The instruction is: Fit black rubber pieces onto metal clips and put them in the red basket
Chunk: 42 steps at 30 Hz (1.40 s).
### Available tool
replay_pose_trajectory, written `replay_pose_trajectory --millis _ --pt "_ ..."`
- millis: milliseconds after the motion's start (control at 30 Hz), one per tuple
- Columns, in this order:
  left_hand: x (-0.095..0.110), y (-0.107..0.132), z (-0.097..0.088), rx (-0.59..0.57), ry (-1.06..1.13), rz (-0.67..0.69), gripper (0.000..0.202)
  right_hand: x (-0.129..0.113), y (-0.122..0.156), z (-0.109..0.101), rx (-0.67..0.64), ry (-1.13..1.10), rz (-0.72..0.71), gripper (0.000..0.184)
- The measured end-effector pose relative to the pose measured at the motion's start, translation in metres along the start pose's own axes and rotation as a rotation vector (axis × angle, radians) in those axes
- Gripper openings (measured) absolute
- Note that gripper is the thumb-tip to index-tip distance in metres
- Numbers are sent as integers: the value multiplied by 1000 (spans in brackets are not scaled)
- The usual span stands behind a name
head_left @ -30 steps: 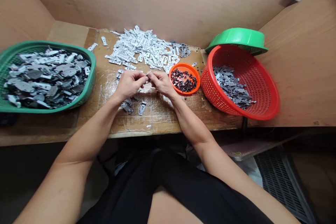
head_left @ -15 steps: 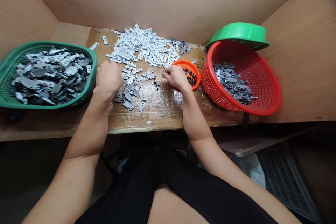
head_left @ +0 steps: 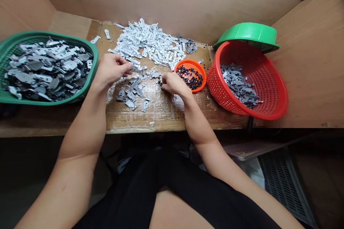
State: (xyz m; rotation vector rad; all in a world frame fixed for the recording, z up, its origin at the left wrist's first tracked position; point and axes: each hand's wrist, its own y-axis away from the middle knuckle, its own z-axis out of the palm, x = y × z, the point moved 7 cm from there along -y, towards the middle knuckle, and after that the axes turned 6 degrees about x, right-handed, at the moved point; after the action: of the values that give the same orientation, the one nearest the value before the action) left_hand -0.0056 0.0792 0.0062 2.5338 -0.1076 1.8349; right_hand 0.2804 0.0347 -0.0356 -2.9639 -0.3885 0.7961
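My left hand (head_left: 114, 68) is over the left side of the loose parts, thumb and fingers pinched at the end of a small grey metal plate (head_left: 136, 68). Just below it lies a scatter of grey metal plates (head_left: 131, 94). My right hand (head_left: 173, 83) is lowered to the cardboard with fingertips together, at a few small black parts (head_left: 159, 81); what is between the fingertips is hidden. Right behind that hand stands an orange dish (head_left: 205, 78) of small black parts. A heap of white-grey metal pieces (head_left: 150, 41) spreads behind both hands.
At left stands a green basket (head_left: 94, 68) filled with assembled-looking metal pieces. A red basket (head_left: 279, 82) with grey metal parts is on the right, a lighter green basket (head_left: 247, 32) behind it. Wooden panels enclose the back and sides. The cardboard-covered table's front edge (head_left: 134, 130) faces me.
My left hand has turned, showing thumb and fingers with a grey plate at their tips. My right hand has moved left, from the dish's edge to the loose black parts. The view has shifted slightly.
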Motion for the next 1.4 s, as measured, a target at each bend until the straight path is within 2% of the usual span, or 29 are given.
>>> replay_pose_trajectory --millis 100,233,267,333,467,600,700,867,1133,1233,1300,1400 --pt "-4 1 10 4 61 -116 20 -10 7 -16 -28 -160 58 35" --pt "-9 2 30 -25 114 -134 28 -35 14 -24 -125 -584 62 10" --pt "-9 4 35 -29 127 -135 30 -40 14 -23 -128 -671 65 9" --pt "-9 7 44 -38 154 -146 30 -45 11 -19 -85 -783 93 23" --pt "-5 14 53 -53 202 -191 28 -39 1 -1 32 -870 191 47" --pt "-2 17 55 -60 204 -200 30 -31 -5 18 45 -965 281 60" --pt "-1 19 56 -55 202 -203 31 -31 -4 26 46 -1024 310 61" --pt "4 20 54 -18 227 -222 34 -29 -2 28 90 -988 365 50" --pt "2 19 57 -27 270 -238 36 -26 -3 36 16 -1020 423 53" --pt "-4 15 56 -13 264 -256 35 -13 -4 14 110 -891 397 35" --pt "-9 12 54 7 264 -263 35 -4 -3 -9 187 -688 320 20" --pt "-12 6 47 36 262 -266 34 -3 -1 -23 98 -347 212 22"
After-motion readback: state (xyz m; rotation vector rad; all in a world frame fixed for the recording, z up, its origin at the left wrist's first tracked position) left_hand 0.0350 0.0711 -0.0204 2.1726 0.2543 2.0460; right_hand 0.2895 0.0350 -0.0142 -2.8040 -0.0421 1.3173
